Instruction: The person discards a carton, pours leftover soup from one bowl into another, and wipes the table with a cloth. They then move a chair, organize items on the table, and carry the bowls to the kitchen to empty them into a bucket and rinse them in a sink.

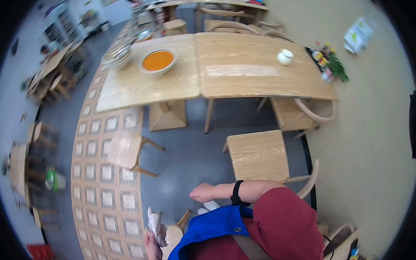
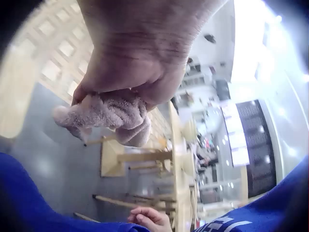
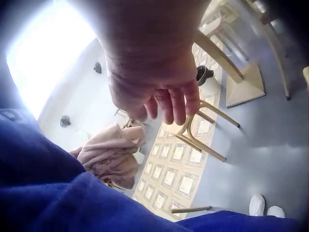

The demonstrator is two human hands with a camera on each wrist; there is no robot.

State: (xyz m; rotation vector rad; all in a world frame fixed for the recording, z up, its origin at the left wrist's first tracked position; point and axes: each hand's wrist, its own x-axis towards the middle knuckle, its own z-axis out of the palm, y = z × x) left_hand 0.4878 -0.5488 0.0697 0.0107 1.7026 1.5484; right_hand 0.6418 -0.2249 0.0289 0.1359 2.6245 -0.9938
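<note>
In the head view my left hand [image 1: 151, 247] grips a pale, crumpled cloth [image 1: 156, 227] low in front of the body. The left wrist view shows the fingers of that hand [image 2: 130, 72] curled round the fuzzy cloth [image 2: 108, 116], with folds hanging below. My right hand [image 1: 202, 193] is held over the floor to the right of the cloth, touching nothing. Its fingers hang loosely bent in the right wrist view [image 3: 154, 82], with the cloth [image 3: 111, 154] apart from it, lower left.
Ahead stand two joined tables [image 1: 246, 55] bearing a bowl of orange contents [image 1: 158, 61], another bowl [image 1: 116, 58] with utensils, a white jar [image 1: 285, 57] and flowers [image 1: 334, 66]. A stool [image 1: 126, 150] stands left, a chair [image 1: 258, 156] right, and a wooden seat [image 1: 173, 239] beside the cloth.
</note>
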